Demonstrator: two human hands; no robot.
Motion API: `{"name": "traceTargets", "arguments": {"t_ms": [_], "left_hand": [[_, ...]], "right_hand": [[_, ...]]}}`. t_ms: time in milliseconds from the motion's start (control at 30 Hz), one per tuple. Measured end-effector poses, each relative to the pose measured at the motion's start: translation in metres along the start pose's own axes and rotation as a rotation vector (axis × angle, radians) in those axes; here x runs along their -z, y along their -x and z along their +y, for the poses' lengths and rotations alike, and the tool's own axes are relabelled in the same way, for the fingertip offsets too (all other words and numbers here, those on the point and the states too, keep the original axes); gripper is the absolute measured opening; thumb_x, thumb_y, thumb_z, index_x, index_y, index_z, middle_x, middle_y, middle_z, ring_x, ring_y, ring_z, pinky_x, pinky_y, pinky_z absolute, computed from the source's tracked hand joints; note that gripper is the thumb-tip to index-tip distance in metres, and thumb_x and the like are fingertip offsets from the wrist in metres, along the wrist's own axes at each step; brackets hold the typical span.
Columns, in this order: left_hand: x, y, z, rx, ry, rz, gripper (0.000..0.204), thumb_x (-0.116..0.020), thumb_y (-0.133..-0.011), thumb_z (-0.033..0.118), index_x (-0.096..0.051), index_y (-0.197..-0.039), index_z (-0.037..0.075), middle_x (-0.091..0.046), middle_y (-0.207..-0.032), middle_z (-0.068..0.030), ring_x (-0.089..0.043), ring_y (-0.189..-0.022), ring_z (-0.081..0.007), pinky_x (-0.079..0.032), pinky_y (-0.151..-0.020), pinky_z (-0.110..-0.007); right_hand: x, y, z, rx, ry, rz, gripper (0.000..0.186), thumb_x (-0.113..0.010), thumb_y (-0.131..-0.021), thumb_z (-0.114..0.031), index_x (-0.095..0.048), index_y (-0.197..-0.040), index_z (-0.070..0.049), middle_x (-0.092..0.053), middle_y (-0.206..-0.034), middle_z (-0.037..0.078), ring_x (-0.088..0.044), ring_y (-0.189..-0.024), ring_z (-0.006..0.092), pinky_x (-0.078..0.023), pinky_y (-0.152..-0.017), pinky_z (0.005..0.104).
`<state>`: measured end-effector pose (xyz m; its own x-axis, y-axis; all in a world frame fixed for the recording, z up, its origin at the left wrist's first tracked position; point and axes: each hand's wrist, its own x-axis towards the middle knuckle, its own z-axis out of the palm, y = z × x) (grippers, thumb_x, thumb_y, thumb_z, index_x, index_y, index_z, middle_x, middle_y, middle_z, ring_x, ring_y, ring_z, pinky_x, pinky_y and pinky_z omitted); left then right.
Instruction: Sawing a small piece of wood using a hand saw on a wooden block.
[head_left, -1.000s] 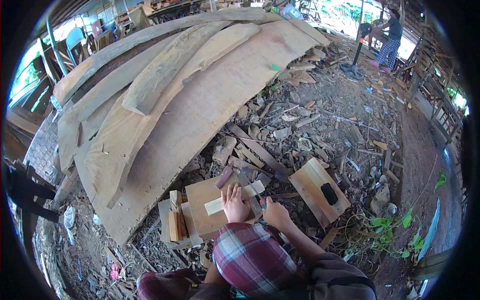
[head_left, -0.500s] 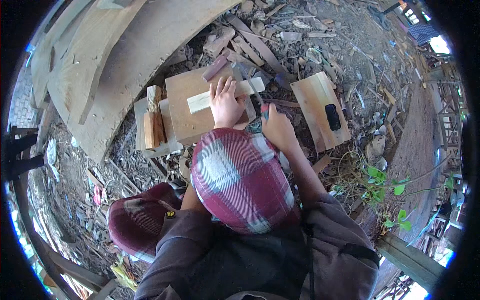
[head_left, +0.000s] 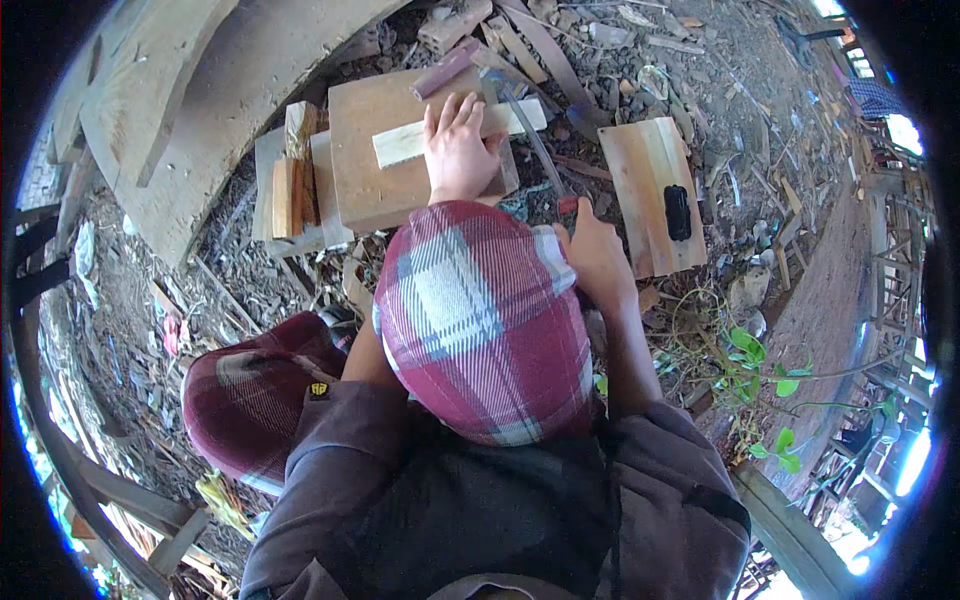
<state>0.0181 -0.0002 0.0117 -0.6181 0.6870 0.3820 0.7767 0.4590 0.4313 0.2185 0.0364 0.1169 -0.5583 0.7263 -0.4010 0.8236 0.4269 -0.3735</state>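
A pale wooden strip [head_left: 402, 145] lies across a brown wooden block [head_left: 372, 105]. My left hand [head_left: 462, 155] holds the strip down against the block, its fingers reaching over the strip and the thumb apart on the right. To its right, my right hand [head_left: 597, 245] is closed round the red handle of a hand saw [head_left: 542, 155]. The saw's narrow blade slants up and left across the strip's right end. Whether its teeth are in the wood is too small to tell. My plaid-covered knee [head_left: 480, 320] rises just below both hands.
A reddish offcut [head_left: 447, 68] rests at the block's far edge. Upright wood pieces [head_left: 296, 180] stand to its left. On the right, a board [head_left: 640, 165] carries a black object [head_left: 677, 212]. Large planks [head_left: 230, 110] lie far left; scraps and a leafy plant [head_left: 750, 350] surround the spot.
My right hand and the saw have drawn back toward me and to the right. My left hand stays on the strip. The whole view has shifted, so the block appears higher.
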Motion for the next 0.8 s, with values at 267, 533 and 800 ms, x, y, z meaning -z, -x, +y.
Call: {"name": "traceTargets", "arguments": {"t_ms": [267,533,800], "left_hand": [[-0.004,0.0,0.004,-0.013,0.009,0.003,0.049,-0.073,-0.078,0.032,-0.065,-0.12,0.008,-0.059,-0.135,-0.0045,-0.045,-0.135,-0.0235,-0.025,-0.116,-0.049],[-0.007,0.001,0.004,0.016,0.057,0.031,0.047,-0.072,-0.078,0.029,-0.065,-0.119,0.007,-0.061,-0.131,-0.0047,-0.046,-0.133,-0.0249,-0.023,-0.117,-0.047],[-0.007,0.004,-0.007,-0.026,-0.007,0.05,0.045,-0.073,-0.08,0.033,-0.064,-0.118,0.009,-0.061,-0.131,-0.0028,-0.049,-0.13,-0.0247,-0.028,-0.115,-0.048]], "right_hand": [[-0.017,-0.074,-0.009,0.093,0.057,0.096,0.039,-0.06,-0.09,-0.025,-0.047,-0.119,-0.002,-0.066,-0.098,0.032,-0.064,-0.096,0.0488,-0.051,-0.084,0.0549],[0.012,-0.008,-0.016,-0.048,0.095,-0.066,0.039,-0.056,-0.092,-0.028,-0.047,-0.121,-0.003,-0.066,-0.1,0.032,-0.063,-0.098,0.0495,-0.05,-0.087,0.0552],[-0.008,-0.034,-0.02,-0.001,0.022,-0.009,0.041,-0.058,-0.092,-0.028,-0.049,-0.123,-0.003,-0.065,-0.101,0.033,-0.062,-0.101,0.0494,-0.049,-0.088,0.0549]]}}
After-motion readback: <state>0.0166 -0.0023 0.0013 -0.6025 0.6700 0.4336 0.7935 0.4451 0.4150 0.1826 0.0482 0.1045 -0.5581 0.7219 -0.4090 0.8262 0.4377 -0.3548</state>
